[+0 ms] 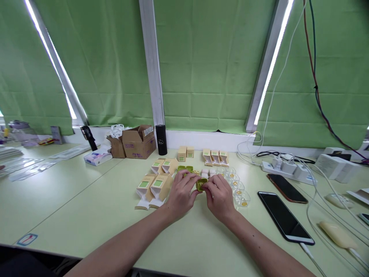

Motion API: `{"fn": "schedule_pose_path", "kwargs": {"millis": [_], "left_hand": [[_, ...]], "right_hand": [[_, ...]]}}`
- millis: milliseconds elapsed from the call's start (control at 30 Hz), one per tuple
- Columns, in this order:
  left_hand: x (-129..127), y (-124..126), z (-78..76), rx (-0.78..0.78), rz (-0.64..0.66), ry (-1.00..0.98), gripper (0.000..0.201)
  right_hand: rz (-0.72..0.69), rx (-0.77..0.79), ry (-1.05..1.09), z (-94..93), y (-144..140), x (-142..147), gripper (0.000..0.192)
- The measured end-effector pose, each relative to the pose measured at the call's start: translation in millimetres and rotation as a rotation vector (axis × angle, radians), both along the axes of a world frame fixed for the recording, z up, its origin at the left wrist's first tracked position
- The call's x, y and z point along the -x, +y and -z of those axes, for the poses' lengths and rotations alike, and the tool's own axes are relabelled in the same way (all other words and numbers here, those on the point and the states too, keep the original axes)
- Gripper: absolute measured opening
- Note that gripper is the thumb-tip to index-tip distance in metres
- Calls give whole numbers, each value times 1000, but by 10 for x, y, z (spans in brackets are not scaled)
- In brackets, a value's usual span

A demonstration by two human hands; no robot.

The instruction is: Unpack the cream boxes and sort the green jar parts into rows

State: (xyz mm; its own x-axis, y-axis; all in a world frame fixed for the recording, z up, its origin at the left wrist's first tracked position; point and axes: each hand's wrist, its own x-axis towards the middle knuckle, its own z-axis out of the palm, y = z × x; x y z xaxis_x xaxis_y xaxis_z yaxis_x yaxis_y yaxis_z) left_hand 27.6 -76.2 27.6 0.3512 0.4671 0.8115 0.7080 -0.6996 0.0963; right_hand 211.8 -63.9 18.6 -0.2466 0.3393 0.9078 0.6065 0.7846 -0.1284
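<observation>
A small olive-green square cup (201, 185) is held over the table between my two hands. My left hand (182, 193) has its fingers closed on the cup's left side. On the other side, my right hand (219, 197) pinches the cup's right edge, with the fingertips partly hiding it. Just behind my fingers stand more green cups (188, 168), partly covered by my left hand. Small white-pink pieces (205, 172) sit behind the held cup. Beside my right hand lie several clear plastic cups (241, 198) with yellow centres. Opened cream boxes (158, 185) with green labels stand left of my left hand.
More cream boxes (215, 157) stand farther back. A cardboard carton (138, 143), a black tumbler (161, 140) and a tissue pack (98, 156) are at the back left. To the right are phones (284, 215), a power strip (285, 170) and loose charging cables.
</observation>
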Motion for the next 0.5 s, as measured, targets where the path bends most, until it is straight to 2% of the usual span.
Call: {"fn": "schedule_pose_path", "kwargs": {"millis": [500], "left_hand": [[11,25,23,7,-27,-1,42]], "right_hand": [[-10,-20,-9,3,-9,10,21]]}}
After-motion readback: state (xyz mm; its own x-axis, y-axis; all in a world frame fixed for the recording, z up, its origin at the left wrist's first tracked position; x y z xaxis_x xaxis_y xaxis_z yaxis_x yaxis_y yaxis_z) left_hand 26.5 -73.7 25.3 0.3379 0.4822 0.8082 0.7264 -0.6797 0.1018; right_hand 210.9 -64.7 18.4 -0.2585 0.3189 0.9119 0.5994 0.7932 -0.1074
